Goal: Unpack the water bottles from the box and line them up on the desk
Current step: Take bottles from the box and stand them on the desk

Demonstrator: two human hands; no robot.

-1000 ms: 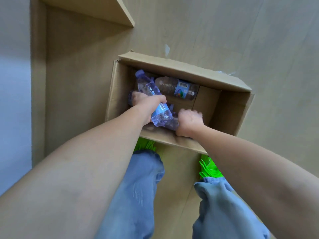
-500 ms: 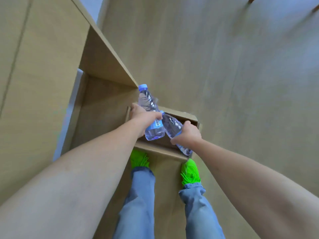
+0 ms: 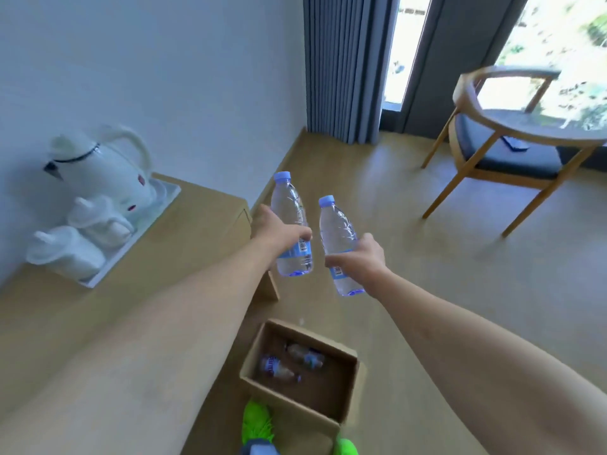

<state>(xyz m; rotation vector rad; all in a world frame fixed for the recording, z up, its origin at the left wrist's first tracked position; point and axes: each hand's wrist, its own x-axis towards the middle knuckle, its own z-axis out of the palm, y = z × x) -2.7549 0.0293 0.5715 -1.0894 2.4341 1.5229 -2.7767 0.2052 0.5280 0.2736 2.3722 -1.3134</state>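
Up in the air, the left hand (image 3: 279, 233) is gripping one water bottle (image 3: 290, 224), fingers curled round it; the right hand (image 3: 359, 261) is gripping another bottle (image 3: 338, 238) likewise. Both are hovering past the table (image 3: 184, 231) corner, above the floor box (image 3: 348, 385) holding two more bottles (image 3: 289, 364).

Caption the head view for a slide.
Left hand and right hand each hold a water bottle above the open box, beside the desk.
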